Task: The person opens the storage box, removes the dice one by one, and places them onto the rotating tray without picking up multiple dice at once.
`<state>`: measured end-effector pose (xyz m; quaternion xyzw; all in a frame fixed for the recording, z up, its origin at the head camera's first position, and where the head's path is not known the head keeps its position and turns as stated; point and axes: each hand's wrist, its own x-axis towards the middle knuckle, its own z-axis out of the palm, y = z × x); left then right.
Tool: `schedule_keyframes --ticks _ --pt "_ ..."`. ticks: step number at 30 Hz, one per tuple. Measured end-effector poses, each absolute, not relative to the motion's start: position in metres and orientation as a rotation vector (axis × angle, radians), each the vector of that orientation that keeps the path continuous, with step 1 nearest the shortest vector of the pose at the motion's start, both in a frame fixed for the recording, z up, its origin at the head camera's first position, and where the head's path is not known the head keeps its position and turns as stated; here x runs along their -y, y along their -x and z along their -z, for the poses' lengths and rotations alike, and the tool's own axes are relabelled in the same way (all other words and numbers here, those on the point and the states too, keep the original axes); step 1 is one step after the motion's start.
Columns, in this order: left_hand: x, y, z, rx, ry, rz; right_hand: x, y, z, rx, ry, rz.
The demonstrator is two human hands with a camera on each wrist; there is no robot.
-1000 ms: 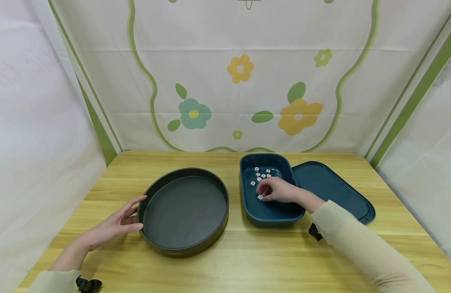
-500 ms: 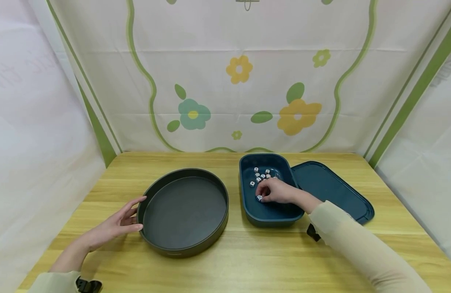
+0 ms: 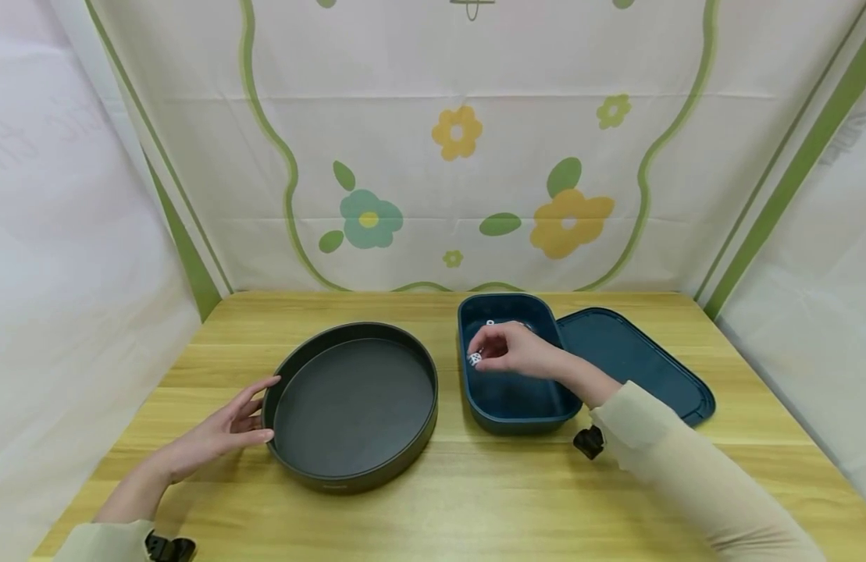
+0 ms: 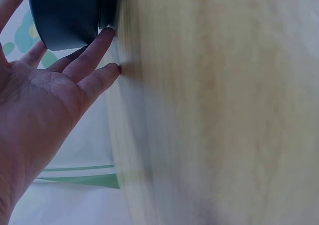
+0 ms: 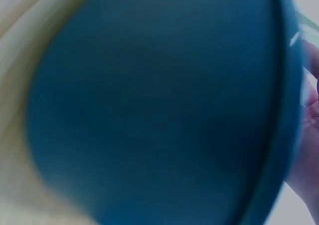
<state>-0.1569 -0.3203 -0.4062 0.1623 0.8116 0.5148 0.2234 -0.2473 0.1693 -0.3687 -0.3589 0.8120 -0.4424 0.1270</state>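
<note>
Okay, nearest side first: pale sleeves (image 3: pixel 693 476) and black wrist straps (image 3: pixel 169 547) over the wood-grain table (image 3: pixel 503 499). Left hand (image 3: pixel 218 433) spread, fingers mostly straight, thumb and fingers touching the left side of the dark round pan (image 3: pixel 355 414). Pan sits flat on the table. Right of it, slightly apart, the blue box (image 3: pixel 520 425), hollow side up. Right hand (image 3: pixel 520 351) over the box, fingers curled, pinching a white die (image 3: pixel 475 359) near the left wall. Another die (image 3: pixel 490 322) peeks out behind that hand, mostly hidden. Lid (image 3: pixel 632 363) flat, just right of the box. Flowered cloth (image 3: pixel 411 156) hangs at the back.
</note>
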Motion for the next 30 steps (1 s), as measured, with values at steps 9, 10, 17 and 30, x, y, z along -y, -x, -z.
schedule_keyframes --ticks 9,10,17,30 --pt "0.318 0.154 0.404 -2.234 -0.439 -1.427 -0.12 0.234 0.362 -2.271 1.061 1.402" --pt "0.318 0.154 0.404 -2.232 -0.437 -1.426 -0.113 0.233 0.362 -2.266 1.056 1.402" --pt "0.318 0.154 0.405 -2.22 -0.432 -1.428 -0.065 0.221 0.363 -2.262 1.106 1.308" --pt "0.319 0.156 0.406 -2.204 -0.446 -1.442 -0.006 0.214 0.391 -2.401 0.994 1.162"
